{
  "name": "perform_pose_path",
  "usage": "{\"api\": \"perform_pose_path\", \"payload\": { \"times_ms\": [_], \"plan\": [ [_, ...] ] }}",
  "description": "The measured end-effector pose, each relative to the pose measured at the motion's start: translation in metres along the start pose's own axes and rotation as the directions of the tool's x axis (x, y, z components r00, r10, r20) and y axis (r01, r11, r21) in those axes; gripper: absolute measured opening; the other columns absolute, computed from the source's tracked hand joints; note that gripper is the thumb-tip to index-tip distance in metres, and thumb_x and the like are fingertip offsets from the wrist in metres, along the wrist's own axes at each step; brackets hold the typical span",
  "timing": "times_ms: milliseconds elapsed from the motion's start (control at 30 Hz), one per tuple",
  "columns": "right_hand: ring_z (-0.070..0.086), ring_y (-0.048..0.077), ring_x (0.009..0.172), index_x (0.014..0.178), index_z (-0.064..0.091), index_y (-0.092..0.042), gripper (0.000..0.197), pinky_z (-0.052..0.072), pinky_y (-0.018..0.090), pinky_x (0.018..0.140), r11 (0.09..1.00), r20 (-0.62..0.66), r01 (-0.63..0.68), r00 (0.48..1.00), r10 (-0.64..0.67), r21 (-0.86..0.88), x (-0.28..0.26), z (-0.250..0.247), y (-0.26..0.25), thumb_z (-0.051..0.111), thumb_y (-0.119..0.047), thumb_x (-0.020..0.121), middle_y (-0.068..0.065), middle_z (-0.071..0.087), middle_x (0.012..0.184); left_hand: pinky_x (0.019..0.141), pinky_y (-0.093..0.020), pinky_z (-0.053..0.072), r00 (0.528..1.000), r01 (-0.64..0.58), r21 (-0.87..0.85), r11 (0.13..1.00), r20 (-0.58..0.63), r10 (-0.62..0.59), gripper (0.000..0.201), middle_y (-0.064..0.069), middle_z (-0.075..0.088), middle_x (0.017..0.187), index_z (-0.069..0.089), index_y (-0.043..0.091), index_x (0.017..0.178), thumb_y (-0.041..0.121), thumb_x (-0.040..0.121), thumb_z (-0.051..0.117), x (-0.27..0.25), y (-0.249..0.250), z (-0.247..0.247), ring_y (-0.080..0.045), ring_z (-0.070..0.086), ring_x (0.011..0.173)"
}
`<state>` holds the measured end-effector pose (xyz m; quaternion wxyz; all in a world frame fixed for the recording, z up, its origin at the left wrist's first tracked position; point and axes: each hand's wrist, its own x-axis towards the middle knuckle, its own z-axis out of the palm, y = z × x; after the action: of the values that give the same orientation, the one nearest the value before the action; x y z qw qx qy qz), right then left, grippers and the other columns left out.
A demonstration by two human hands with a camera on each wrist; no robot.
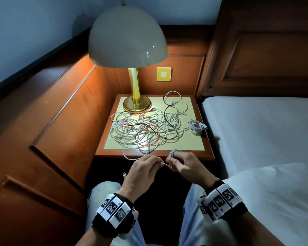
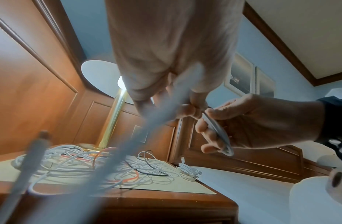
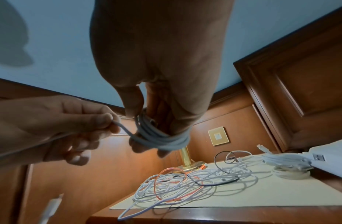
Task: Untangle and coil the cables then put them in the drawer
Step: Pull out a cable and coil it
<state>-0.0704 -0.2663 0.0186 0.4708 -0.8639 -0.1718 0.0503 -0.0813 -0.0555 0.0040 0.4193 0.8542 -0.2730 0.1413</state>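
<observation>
Pinching a white cable (image 1: 164, 164) between thumb and forefinger, the left hand (image 1: 140, 172) is feeding it toward the right hand (image 1: 184, 166), whose fingers (image 3: 162, 145) are carrying several turns of it as a small coil (image 3: 160, 137), low in the centre of the head view. Progress is looking early: one finished coil (image 1: 196, 127) is lying at the right edge of the nightstand (image 1: 207, 153), while a tangle of cables (image 1: 146, 129) in white, red and black is still sprawling mid-frame beside the lamp (image 1: 135, 103). No drawer is showing, so nothing appears stowed. No brand or readable writing is showing; the wristbands (image 1: 114, 210) are bearing only black-and-white square markers
</observation>
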Motion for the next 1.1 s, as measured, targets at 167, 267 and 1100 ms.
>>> {"api": "perform_pose_path", "payload": {
  "times_ms": [167, 267, 1100],
  "plan": [
    [0.061, 0.015, 0.070, 0.095, 0.069, -0.002, 0.027, 0.049, 0.027, 0.069, 0.920, 0.268, -0.221, 0.954, 0.136, 0.322, -0.006, 0.003, -0.006, 0.050, -0.017, 0.106, 0.004, 0.067, 0.078, 0.072, -0.025, 0.053, 0.998, -0.046, 0.003, 0.999, 0.046, 0.046, 0.010, 0.011, 0.068, 0.095, 0.070, 0.018, 0.097, 0.024, 0.097, 0.062, 0.008, -0.002, -0.009, -0.008, 0.065, 0.082],
    [0.063, 0.019, 0.077, 0.109, 0.068, 0.005, 0.031, 0.049, 0.024, 0.073, 0.838, 0.386, -0.350, 0.904, 0.185, 0.419, -0.009, -0.002, -0.010, 0.050, -0.019, 0.106, 0.006, 0.068, 0.085, 0.069, -0.023, 0.051, 0.998, -0.045, -0.093, 0.995, 0.042, 0.049, 0.005, 0.011, 0.068, 0.090, 0.072, 0.016, 0.092, 0.011, 0.091, 0.072, 0.013, 0.000, -0.015, -0.012, 0.065, 0.079],
    [0.046, 0.018, 0.053, 0.081, 0.066, 0.003, 0.025, 0.049, 0.032, 0.068, 0.044, 0.322, -0.323, 0.946, 0.031, 0.945, -0.004, -0.003, -0.040, 0.073, -0.020, 0.075, 0.007, 0.050, 0.059, 0.089, -0.040, 0.054, 0.893, 0.429, -0.711, 0.557, 0.239, -0.382, 0.042, -0.001, 0.068, 0.131, 0.062, 0.021, 0.136, 0.027, 0.097, 0.047, 0.004, 0.038, -0.005, -0.021, 0.065, 0.117]
  ]
}}
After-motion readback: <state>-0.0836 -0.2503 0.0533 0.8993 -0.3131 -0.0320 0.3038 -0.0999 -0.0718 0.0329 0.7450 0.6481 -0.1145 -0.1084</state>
